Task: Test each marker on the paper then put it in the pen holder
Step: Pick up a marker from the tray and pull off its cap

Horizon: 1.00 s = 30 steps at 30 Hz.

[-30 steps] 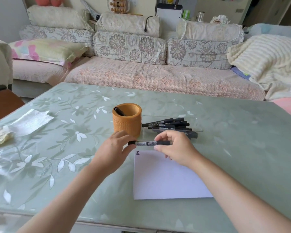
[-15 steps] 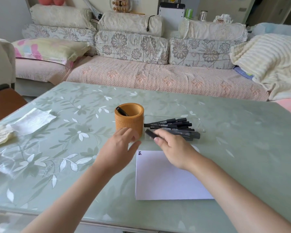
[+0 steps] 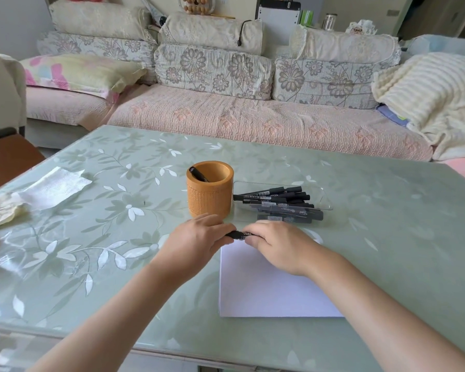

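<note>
Nearest lies the white paper (image 3: 266, 291), flat on the green table (image 3: 387, 251), with no hand pinning it. Just beyond its far edge, the left hand (image 3: 196, 242) and right hand (image 3: 277, 245) meet over one black marker (image 3: 238, 234), each with fingers curled round an end, so only a short middle stretch shows. Probably the cap is about to come off, though which end carries it is hidden. A hard pull could jerk the left knuckles into the orange pen holder (image 3: 210, 194) just behind them and tip it, spilling the one marker inside (image 3: 198, 173). The loose sheet could also slide under the tip and smear ink onto the table. Right of the holder, a clear tray (image 3: 326, 201) holds the untested markers (image 3: 279, 202).
</note>
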Tool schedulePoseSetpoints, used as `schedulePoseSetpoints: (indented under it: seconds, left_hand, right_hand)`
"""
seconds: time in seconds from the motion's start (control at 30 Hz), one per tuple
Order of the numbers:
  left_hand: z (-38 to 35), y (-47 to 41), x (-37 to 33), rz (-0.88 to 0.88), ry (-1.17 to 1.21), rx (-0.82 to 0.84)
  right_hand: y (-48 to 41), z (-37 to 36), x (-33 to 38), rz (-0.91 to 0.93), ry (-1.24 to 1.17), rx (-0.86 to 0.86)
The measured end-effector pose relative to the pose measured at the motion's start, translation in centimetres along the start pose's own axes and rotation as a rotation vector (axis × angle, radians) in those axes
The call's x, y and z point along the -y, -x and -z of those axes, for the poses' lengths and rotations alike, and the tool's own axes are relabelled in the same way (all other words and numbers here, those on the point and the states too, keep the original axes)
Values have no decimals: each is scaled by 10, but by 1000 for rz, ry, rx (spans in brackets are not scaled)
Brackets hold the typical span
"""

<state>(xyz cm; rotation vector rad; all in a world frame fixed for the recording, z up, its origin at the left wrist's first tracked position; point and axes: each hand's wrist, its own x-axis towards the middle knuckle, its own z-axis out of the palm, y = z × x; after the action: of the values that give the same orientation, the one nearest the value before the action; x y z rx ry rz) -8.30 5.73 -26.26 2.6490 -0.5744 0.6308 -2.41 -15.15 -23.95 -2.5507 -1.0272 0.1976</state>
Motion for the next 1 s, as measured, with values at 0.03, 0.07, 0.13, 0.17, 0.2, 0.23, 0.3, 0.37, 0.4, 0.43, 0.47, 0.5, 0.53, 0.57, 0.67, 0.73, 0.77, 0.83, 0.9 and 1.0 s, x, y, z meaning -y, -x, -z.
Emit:
schedulePoseSetpoints:
  seconds: [0.03,0.07,0.13,0.17,0.2,0.23,0.3,0.37,0.4,0.43,0.47,0.5,0.53,0.57,0.67,0.73,0.77,0.83,0.9,1.0]
  left_hand:
    - [0,0,1,12,7,7]
    - [0,0,2,31,9,24]
    - [0,0,3,90,24,71]
    - [1,0,2,130,43,98]
    - [2,-1,2,174,74,122]
    - [2,-1,2,217,124,144]
    - [3,-2,2,259,217,162]
    - [4,-2,5,217,237,139]
    - [5,-1,7,172,209,120]
    - [5,-1,9,123,159,107]
    - [6,0,11,84,106,101]
    - [6,1,12,59,71,92]
    - [6,1,13,56,61,81]
    - [6,2,11,78,79,77]
    - [3,2,8,238,221,149]
    - [2,3,12,338,259,219]
    - [3,5,16,366,262,228]
    - [4,9,25,350,217,177]
    - [5,13,31,318,79,106]
    - [-3,17,33,378,-36,74]
  right_hand:
    - [-1,-1,0,11,10,-28]
    - [-1,-2,1,22,27,-58]
    - [-4,-7,1,49,93,-112]
    - [-5,-8,1,64,131,-137]
    - [-5,-9,1,88,164,-172]
    - [-5,-10,1,138,205,-220]
    - [-5,-9,-1,215,293,-285]
    - [-4,-8,1,199,316,-301]
    - [-2,-8,4,154,258,-256]
    - [-1,-7,7,87,148,-184]
    - [-1,-5,9,24,38,-118]
    - [-2,-4,9,-14,-35,-79]
    - [-2,-4,10,-10,-28,-73]
    - [-3,-5,9,18,38,-102]
    - [-6,-8,2,187,284,-261]
    - [-7,-7,-2,254,347,-292]
    - [-7,-6,-6,264,353,-302]
    - [-5,0,-10,209,293,-329]
    - [-2,3,-15,85,172,-318]
    - [-1,1,-16,-3,19,-290]
